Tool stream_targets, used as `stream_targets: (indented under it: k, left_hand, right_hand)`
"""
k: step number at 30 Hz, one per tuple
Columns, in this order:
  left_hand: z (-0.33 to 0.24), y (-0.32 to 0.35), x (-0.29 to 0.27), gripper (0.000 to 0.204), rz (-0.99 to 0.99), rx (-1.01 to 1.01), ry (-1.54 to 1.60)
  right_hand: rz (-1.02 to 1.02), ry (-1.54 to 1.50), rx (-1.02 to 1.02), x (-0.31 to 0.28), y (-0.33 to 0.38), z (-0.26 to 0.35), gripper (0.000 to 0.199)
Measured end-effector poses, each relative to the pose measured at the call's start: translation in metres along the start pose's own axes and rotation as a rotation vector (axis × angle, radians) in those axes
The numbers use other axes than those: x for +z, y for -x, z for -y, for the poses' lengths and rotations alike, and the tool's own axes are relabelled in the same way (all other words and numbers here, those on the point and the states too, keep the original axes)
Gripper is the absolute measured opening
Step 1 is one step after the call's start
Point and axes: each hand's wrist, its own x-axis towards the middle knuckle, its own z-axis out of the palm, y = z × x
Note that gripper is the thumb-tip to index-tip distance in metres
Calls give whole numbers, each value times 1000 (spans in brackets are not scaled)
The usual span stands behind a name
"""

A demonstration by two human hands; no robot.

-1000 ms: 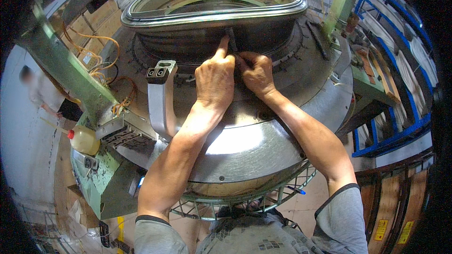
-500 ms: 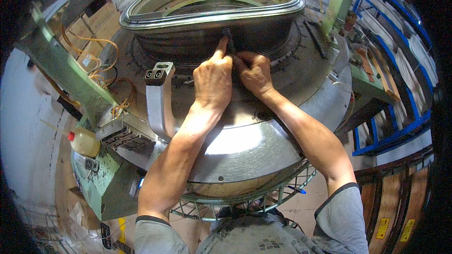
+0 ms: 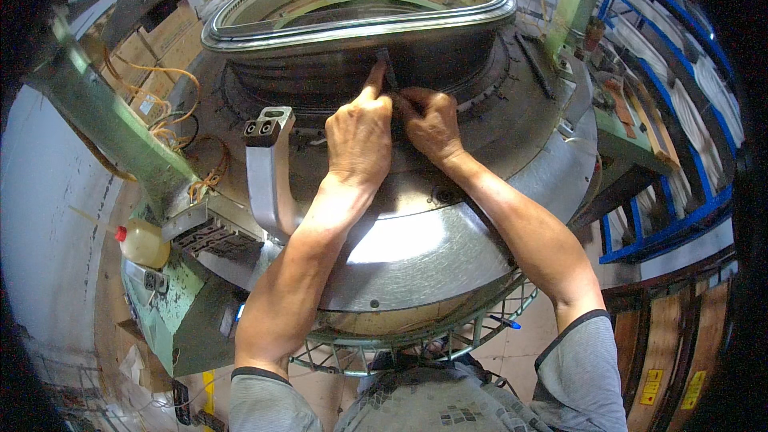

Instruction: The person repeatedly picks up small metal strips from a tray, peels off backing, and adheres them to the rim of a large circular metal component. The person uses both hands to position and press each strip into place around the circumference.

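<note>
Both hands meet at the dark cylinder wall (image 3: 320,76) of a large round machine, below its shiny metal ring (image 3: 360,28). My left hand (image 3: 358,134) is closed, its index finger stretched upward along a dark narrow piece (image 3: 387,72) that stands nearly upright against the wall. My right hand (image 3: 433,124) has its fingers curled in a pinch at that piece's lower end. What lies between the right fingertips is mostly hidden. Left of my left forearm rises a curved metal bracket (image 3: 269,172) with two holes in its top.
A green machine arm (image 3: 120,120) with orange cables (image 3: 188,80) stands on the left, above a yellowish bottle with a red cap (image 3: 146,246). A dark bar (image 3: 534,64) lies on the plate at right. Blue shelving (image 3: 668,224) stands farther right. A green wire guard (image 3: 352,356) curves in front of me.
The hands keep almost the same place and grip. The top of the dark narrow piece has shifted very slightly left, and the whole view has moved a little.
</note>
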Motion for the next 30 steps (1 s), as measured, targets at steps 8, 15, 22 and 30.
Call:
stream_targets:
  k: [8, 15, 22, 30]
  left_hand:
    - [1, 0, -1, 8, 27, -1, -15]
    - [2, -1, -2, 12, 60, -40, 37]
    - [3, -1, -4, 21, 94, -90, 128]
    - [5, -1, -8, 7, 118, -18, 62]
  right_hand:
    - [-26, 2, -3, 3, 0, -2, 17]
    - [-40, -6, -19, 2, 0, 1, 17]
    - [-19, -62, 64, 0, 1, 4, 19]
    - [-36, -61, 68, 1, 1, 3, 19]
